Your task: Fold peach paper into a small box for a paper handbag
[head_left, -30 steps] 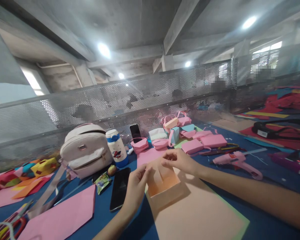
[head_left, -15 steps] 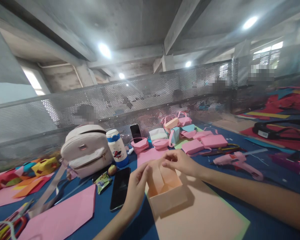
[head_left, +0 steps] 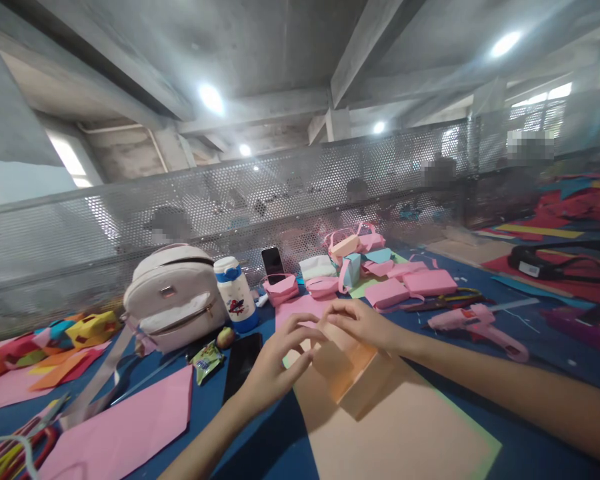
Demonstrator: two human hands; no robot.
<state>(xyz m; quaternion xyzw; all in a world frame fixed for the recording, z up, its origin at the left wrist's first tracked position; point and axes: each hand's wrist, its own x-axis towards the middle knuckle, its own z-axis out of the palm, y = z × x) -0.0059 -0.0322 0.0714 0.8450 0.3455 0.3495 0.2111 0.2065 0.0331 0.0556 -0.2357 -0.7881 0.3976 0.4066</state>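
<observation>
A small peach paper box [head_left: 363,380], with its hollow side up, stands tilted and turned at an angle on a large peach paper sheet [head_left: 400,433]. My right hand [head_left: 360,325] grips the box's far paper wall, fingers bent over the top edge. Just left of the box is my left hand [head_left: 285,357], its thumb and fingers apart and curved; whether a fingertip touches the paper I cannot tell. Under the peach sheet shows the rim of a light green sheet [head_left: 491,448].
On the left are a pink sheet [head_left: 130,427], scissors [head_left: 43,427], a backpack [head_left: 175,300], a bottle [head_left: 236,297] and a dark phone [head_left: 243,360]. A pink glue gun [head_left: 480,327] lies right; several pink paper bags [head_left: 387,293] stand behind. A perforated metal panel [head_left: 300,200] closes the back.
The box has turned and tipped, one corner now toward me. My left hand has come off its left wall and opened, moving toward my right hand, which stays at the far edge.
</observation>
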